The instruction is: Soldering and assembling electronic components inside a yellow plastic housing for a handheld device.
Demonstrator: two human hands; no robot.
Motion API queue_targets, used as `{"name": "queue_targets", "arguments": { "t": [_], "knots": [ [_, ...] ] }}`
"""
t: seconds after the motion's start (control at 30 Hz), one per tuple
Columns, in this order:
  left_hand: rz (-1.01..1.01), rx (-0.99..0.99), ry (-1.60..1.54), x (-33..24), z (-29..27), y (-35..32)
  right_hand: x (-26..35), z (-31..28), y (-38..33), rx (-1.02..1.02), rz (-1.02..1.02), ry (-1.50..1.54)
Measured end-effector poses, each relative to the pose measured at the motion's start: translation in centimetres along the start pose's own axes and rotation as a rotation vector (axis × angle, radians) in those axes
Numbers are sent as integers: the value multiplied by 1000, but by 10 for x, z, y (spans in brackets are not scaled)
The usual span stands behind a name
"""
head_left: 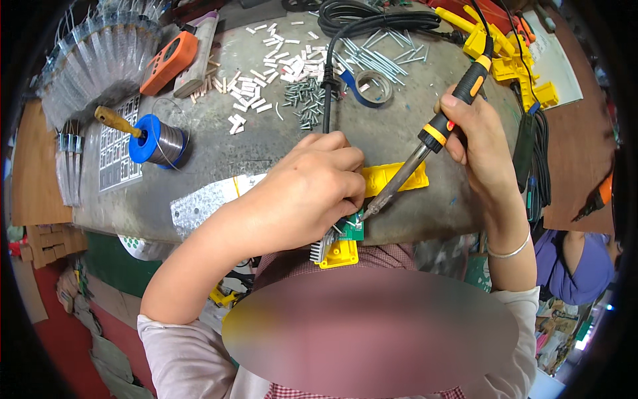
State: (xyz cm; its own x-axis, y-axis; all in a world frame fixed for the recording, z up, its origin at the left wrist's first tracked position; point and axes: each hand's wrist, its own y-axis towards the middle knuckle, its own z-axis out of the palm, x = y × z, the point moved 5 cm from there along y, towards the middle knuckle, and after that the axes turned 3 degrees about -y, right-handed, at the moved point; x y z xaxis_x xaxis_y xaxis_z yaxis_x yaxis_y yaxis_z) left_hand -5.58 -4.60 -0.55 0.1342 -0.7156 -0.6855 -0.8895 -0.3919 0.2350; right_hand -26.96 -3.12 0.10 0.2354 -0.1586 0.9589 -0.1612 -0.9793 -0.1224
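My right hand (478,133) is closed round the black and orange handle of a soldering iron (435,133). The iron slants down to the left, and its tip meets or nearly meets a small green circuit board (354,229). My left hand (322,176) is closed over the board's upper edge, its fingertips pinching a thin piece there, partly hidden. Beneath the board, at the table's front edge, lies a yellow plastic housing (340,256) with a finned grey metal part (321,249) beside it. Another yellow plastic piece (395,177) rests behind the iron's shaft. A black cable (327,100) runs to behind my left hand.
A blue solder spool (151,141) with a wooden-handled tool stands at left, near an orange device (170,62). Small white pieces (256,90), screws (304,100), long pins (379,53) and blue tape (369,90) lie at the back. Yellow housings (512,63) are at back right.
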Motion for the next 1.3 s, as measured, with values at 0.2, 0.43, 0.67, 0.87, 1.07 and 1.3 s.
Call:
{"name": "queue_targets", "arguments": {
  "t": [0.2, 0.43, 0.67, 0.87, 1.07, 1.3],
  "knots": [
    [-11, -23, -22, 0, 1, 0, 2, 0, 0, -28, 18, -3],
    [-18, -7, -15, 1, 2, -1, -2, 1, 3, -25, 36, -22],
    [-30, -38, -23, 2, 1, -2, -3, 6, 11, -47, 79, -51],
    [-52, -44, -36, 4, 1, -2, -5, 11, 21, -4, 91, -24],
    [-57, -42, -38, 5, 1, -2, -5, 10, 24, 4, 141, -29],
    [-54, -61, -34, 3, 1, -3, -8, 12, 28, 39, 112, -33]
  ]
}}
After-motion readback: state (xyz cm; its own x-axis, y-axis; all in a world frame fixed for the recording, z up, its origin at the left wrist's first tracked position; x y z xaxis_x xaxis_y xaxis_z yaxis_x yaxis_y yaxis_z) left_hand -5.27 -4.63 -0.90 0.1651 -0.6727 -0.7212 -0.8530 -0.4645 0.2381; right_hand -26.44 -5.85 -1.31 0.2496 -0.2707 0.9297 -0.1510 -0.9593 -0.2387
